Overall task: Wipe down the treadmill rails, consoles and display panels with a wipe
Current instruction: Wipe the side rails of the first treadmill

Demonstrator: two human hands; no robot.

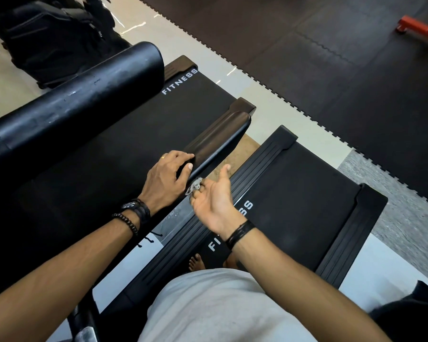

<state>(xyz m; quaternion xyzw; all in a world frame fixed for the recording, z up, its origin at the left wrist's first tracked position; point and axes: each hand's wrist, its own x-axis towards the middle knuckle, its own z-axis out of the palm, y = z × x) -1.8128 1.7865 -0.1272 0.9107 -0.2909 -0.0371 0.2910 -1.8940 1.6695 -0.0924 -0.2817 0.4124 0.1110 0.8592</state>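
A black treadmill handrail [218, 134] runs from the middle of the view toward the upper right. My left hand [169, 177] grips its near part, fingers over the top and thumb on the side. My right hand [214, 197] is palm up just right of the rail, its curled fingers pinching a small crumpled grey wipe [195, 185] against the rail's lower edge. A second thick black handrail [72, 99] crosses the upper left. Below lie two treadmill belts, the left belt [139, 124] and the right belt [307, 193], both marked FITNESS.
Ribbed black side rails [235, 191] border the right treadmill deck. Dark interlocking floor mats [331, 58] cover the upper right, with an orange equipment foot [415, 25] at the corner. A black bag [55, 33] sits at top left. My bare feet [197, 261] show below.
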